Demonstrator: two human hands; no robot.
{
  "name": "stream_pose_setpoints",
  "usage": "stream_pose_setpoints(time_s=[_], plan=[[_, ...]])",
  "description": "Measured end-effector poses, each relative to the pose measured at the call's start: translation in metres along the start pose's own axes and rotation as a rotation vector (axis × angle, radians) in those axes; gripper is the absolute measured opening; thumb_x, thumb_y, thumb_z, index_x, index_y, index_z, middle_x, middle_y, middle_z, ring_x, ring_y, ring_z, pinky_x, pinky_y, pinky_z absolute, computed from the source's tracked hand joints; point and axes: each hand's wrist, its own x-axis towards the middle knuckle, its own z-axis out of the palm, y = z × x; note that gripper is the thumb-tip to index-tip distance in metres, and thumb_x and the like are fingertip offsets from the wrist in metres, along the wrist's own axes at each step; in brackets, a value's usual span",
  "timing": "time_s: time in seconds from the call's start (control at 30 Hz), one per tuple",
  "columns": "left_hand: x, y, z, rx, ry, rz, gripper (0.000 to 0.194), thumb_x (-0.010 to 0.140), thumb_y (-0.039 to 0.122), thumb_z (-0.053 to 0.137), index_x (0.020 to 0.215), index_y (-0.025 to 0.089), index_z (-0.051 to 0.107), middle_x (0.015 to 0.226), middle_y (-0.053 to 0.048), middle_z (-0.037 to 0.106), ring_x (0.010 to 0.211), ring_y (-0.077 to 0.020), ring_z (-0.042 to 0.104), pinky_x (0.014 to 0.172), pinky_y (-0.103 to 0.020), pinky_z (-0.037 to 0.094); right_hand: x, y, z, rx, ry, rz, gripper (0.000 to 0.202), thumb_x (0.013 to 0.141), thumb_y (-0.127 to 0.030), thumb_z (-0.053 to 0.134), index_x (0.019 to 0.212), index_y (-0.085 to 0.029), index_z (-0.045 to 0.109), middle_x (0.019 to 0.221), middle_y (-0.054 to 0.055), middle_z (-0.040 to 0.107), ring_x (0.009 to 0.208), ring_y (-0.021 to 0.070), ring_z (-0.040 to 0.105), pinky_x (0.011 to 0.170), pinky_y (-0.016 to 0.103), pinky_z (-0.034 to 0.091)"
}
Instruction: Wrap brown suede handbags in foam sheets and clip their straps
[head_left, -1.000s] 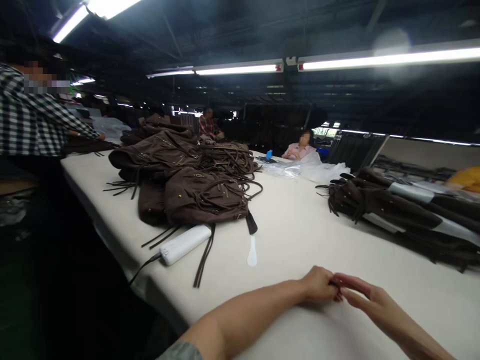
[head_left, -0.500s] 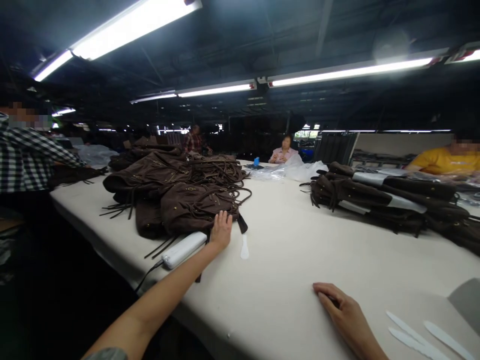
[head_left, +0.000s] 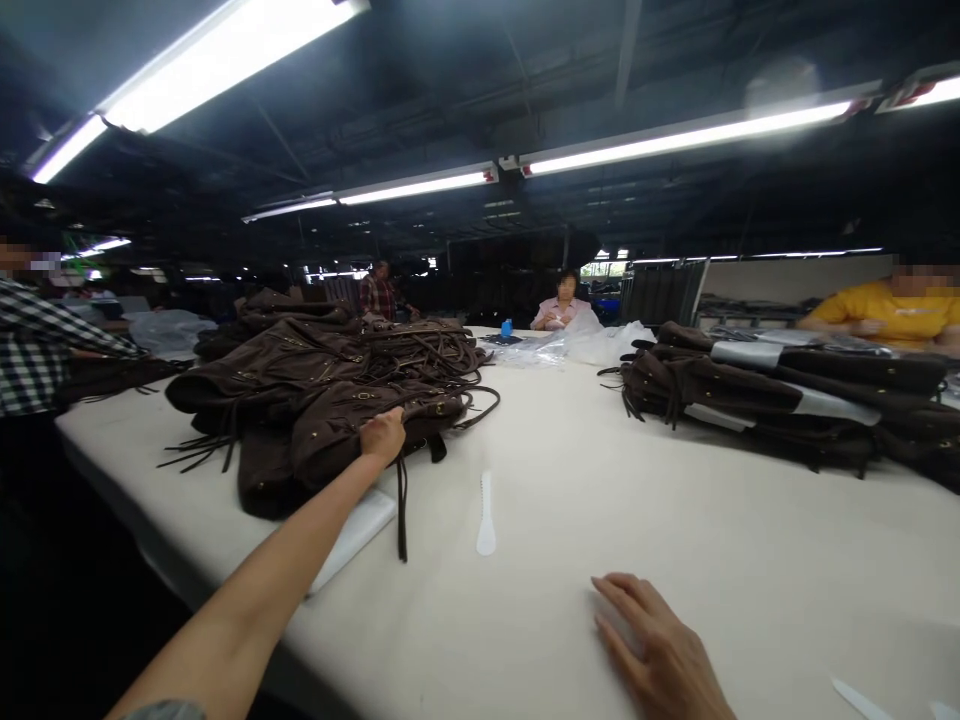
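My left hand point(head_left: 384, 436) is closed on the near edge of a dark brown bag point(head_left: 330, 425) with gold-coloured studs and long straps. This bag lies on top of the front of a heap of similar brown bags point(head_left: 262, 360). My right hand point(head_left: 656, 635) is low over the pale tabletop, thumb and fingers apart, with nothing in it. Between my hands lies a flat white strip point(head_left: 486, 515) with a notched edge and a rounded end. Partly hidden behind my left forearm is a long white device point(head_left: 356, 540).
More brown bags point(head_left: 750, 390) with grey wrapping lie on the right of the pale table point(head_left: 570, 450). Clear plastic point(head_left: 592, 340) and a small blue object point(head_left: 506, 328) are at the back. People stand or sit around the table's far sides. A white strip point(head_left: 855, 698) shows at lower right.
My left hand has gone from lying flat on the bag to gripping its edge, and the bag's near edge has lifted and shifted. My right hand's fingers have spread.
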Motion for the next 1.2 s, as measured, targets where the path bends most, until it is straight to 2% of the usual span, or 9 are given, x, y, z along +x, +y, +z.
stream_pose_setpoints(time_s=[0.2,0.3,0.4,0.6,0.73,0.87,1.03,1.13,1.2], plan=[[0.068,-0.007,-0.059,-0.193,0.302,-0.087,0.027,0.088,0.037,0.049,0.101,0.023,0.068,0.093,-0.013,0.071,0.087,-0.0285,0.066,0.07,-0.034,0.046,0.095,-0.081,0.057,0.098,-0.139,-0.065,0.059,0.091,-0.042,0.05,0.146,-0.03,0.034,0.151,0.009,0.035,0.123,0.026,0.05,0.095,0.04,0.049],[0.095,-0.009,-0.079,-0.287,0.424,-0.053,0.023,0.085,0.033,0.053,0.096,0.02,0.069,0.091,-0.009,0.071,0.085,-0.0245,0.065,0.07,-0.03,0.046,0.127,-0.109,0.078,0.105,-0.217,-0.275,0.046,0.091,-0.05,0.05,0.135,-0.035,0.049,0.147,0.005,0.042,0.126,0.029,0.046,0.098,0.046,0.043],[0.114,-0.005,-0.088,-0.376,0.516,0.01,0.02,0.081,0.028,0.056,0.092,0.018,0.069,0.089,-0.006,0.071,0.085,-0.0212,0.064,0.073,-0.027,0.046,0.137,-0.116,0.09,0.103,-0.199,-0.305,0.028,0.094,-0.043,0.048,0.11,-0.027,0.063,0.122,0.004,0.061,0.115,0.0252,0.052,0.096,0.042,0.042],[0.125,0.038,-0.082,-0.55,0.597,0.143,0.013,0.075,0.021,0.058,0.081,0.016,0.067,0.085,-0.005,0.07,0.083,-0.0193,0.063,0.075,-0.026,0.047,0.132,-0.103,0.1,0.119,-0.085,-0.137,0.019,0.092,-0.023,0.049,0.1,-0.018,0.066,0.111,0.006,0.064,0.109,0.0224,0.053,0.097,0.033,0.042],[0.115,0.081,-0.078,-0.627,0.595,0.267,0.014,0.074,0.02,0.057,0.08,0.018,0.069,0.083,-0.005,0.07,0.083,-0.021,0.063,0.079,-0.029,0.046,0.119,-0.093,0.091,0.099,-0.096,-0.077,0.026,0.091,-0.021,0.049,0.111,-0.016,0.064,0.122,0.008,0.062,0.115,0.0236,0.051,0.099,0.033,0.042],[0.09,0.13,-0.089,-0.679,0.534,0.459,0.016,0.073,0.017,0.058,0.081,0.021,0.072,0.086,-0.004,0.072,0.087,-0.0207,0.062,0.087,-0.031,0.044,0.093,-0.077,0.064,0.035,-0.118,-0.07,0.028,0.092,-0.028,0.05,0.117,-0.02,0.061,0.129,0.006,0.059,0.12,0.0253,0.049,0.101,0.039,0.039],[0.034,0.195,-0.115,-0.763,0.524,0.749,0.018,0.08,0.02,0.056,0.084,0.022,0.073,0.084,-0.001,0.071,0.085,-0.0185,0.061,0.091,-0.031,0.042,0.066,-0.057,0.023,-0.007,-0.19,-0.147,0.04,0.094,-0.042,0.048,0.13,-0.025,0.052,0.143,0.005,0.048,0.13,0.0254,0.041,0.108,0.043,0.031],[-0.002,0.231,-0.127,-0.796,0.463,0.777,0.018,0.081,0.024,0.057,0.086,0.019,0.073,0.083,-0.001,0.07,0.086,-0.0185,0.061,0.091,-0.031,0.042,0.074,-0.057,0.016,-0.026,-0.211,-0.257,0.052,0.092,-0.048,0.051,0.138,-0.025,0.044,0.151,0.006,0.037,0.136,0.0249,0.033,0.11,0.043,0.027],[-0.021,0.25,-0.133,-0.82,0.363,0.751,0.02,0.082,0.022,0.056,0.089,0.016,0.073,0.086,0.0,0.07,0.088,-0.018,0.061,0.092,-0.032,0.043,0.087,-0.063,0.023,-0.045,-0.238,-0.326,0.049,0.092,-0.05,0.05,0.135,-0.026,0.047,0.148,0.004,0.042,0.135,0.0236,0.034,0.111,0.043,0.027]])
